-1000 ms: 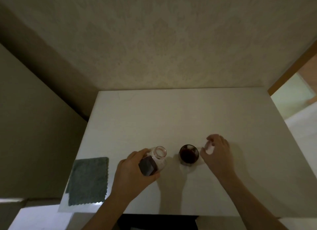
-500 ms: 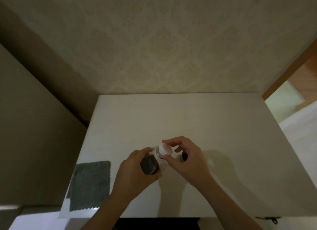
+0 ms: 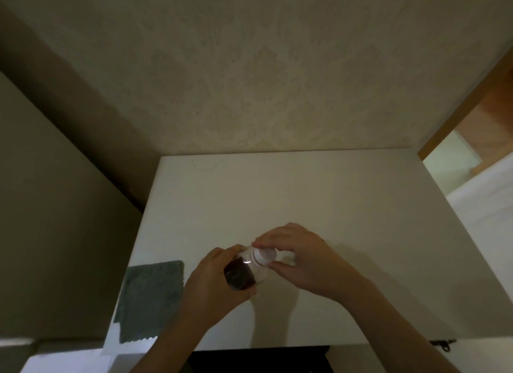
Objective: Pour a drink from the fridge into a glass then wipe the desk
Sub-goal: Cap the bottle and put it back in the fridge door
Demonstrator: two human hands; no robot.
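Nearest the camera, the person's two bare arms reach in from the bottom over the white desk [image 3: 319, 183]. The left hand [image 3: 213, 286] is curled round the lower part of a clear bottle [image 3: 247, 270] with dark red drink in it, and holds it tilted a little toward the right. The right hand [image 3: 302, 258] sits over the top of the bottle, and its thumb and fingers pinch the white cap [image 3: 263, 254], which now sits on the bottle's neck. One second ago the bottle was open and the right hand was off to the right, picking the cap up from the desk. Half a second ago the cap was just reaching the mouth of the bottle. Now it is down on it. The glass of dark drink that stood between the hands a second ago is hidden behind the right hand. To the left, a grey-green cloth [image 3: 151, 300] lies flat at the desk's near left corner, apart from the hands, in the same place as before. Farther back the desk runs to a pale patterned wall [image 3: 249, 67]. At the far right is a wooden door frame [image 3: 469, 100].
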